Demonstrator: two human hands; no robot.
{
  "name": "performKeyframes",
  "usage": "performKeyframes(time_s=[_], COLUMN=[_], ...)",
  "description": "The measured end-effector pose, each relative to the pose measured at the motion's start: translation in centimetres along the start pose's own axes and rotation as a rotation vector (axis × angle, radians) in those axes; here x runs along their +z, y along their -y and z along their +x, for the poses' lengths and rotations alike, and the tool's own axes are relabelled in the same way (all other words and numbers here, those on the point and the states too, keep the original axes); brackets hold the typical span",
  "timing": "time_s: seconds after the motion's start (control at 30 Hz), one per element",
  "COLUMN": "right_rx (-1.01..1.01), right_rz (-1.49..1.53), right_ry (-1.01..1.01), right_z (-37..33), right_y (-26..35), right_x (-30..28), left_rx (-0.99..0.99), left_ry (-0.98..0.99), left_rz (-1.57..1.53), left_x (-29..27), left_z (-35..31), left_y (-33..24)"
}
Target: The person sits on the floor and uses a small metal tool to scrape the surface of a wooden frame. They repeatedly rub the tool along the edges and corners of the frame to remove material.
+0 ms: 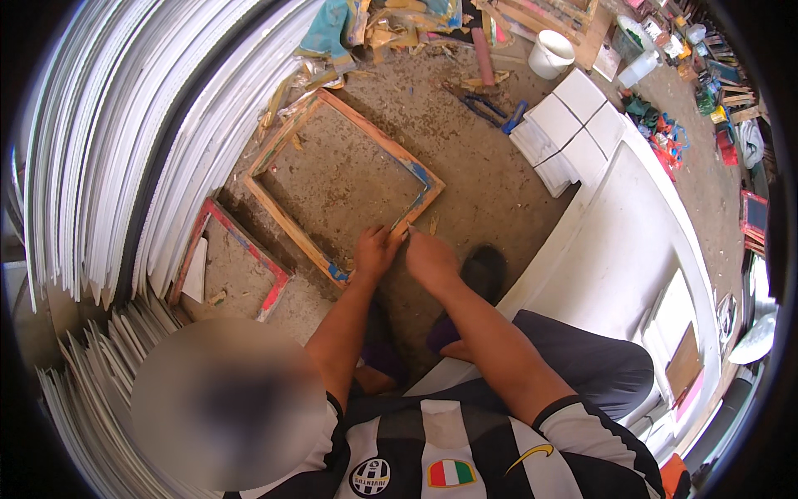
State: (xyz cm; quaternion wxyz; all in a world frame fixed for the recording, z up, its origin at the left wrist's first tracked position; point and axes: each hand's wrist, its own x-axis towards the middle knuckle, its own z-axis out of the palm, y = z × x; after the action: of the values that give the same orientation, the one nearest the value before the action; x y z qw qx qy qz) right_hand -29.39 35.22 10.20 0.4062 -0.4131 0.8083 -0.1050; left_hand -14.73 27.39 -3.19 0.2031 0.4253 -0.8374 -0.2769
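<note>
A rectangular wooden frame [378, 135], stained with orange, blue and green paint, stands in front of me, its near bar raised to my hands. My left hand [376, 251] is closed over that near bar. To its right, close to the corner, my right hand [430, 256] has its fingers pinched together at the bar's edge. Whatever lies between those fingertips is too small to make out. A second frame, with red and pink paint [247, 248], rests at the left, apart from both hands.
Tall stacks of white sheets [108, 141] fill the left side. At the right stand stacked white tiles or boards [573, 125] and a large white panel [598, 224]. Pliers [482, 106], a white bucket [551, 54] and scraps lie on the far floor. My shoe [484, 270] is close by.
</note>
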Motion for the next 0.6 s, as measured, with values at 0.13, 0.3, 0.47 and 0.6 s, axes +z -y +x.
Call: performKeyframes(time_s=[0.13, 0.3, 0.47, 0.6], right_rx=[-0.029, 0.094, 0.026, -0.276], right_rz=[0.032, 0.625, 0.868, 0.205], right_ry=[-0.093, 0.032, -0.035, -0.366], right_z=[0.3, 2.2, 2.8, 4.2], right_y=[-0.1, -4.2, -6.3, -8.8], right_x=[1.6, 5.6, 7.2, 10.2], left_rx=[0.005, 0.053, 0.113, 0.07], left_ry=[0.008, -0.016, -0.095, -0.03], left_rz=[0.024, 0.026, 0.048, 0.041], left_x=[-0.2, 0.2, 0.0, 0.0], left_z=[-0.1, -0.1, 0.2, 0.4], left_y=[-0.2, -0.6, -0.5, -0.7])
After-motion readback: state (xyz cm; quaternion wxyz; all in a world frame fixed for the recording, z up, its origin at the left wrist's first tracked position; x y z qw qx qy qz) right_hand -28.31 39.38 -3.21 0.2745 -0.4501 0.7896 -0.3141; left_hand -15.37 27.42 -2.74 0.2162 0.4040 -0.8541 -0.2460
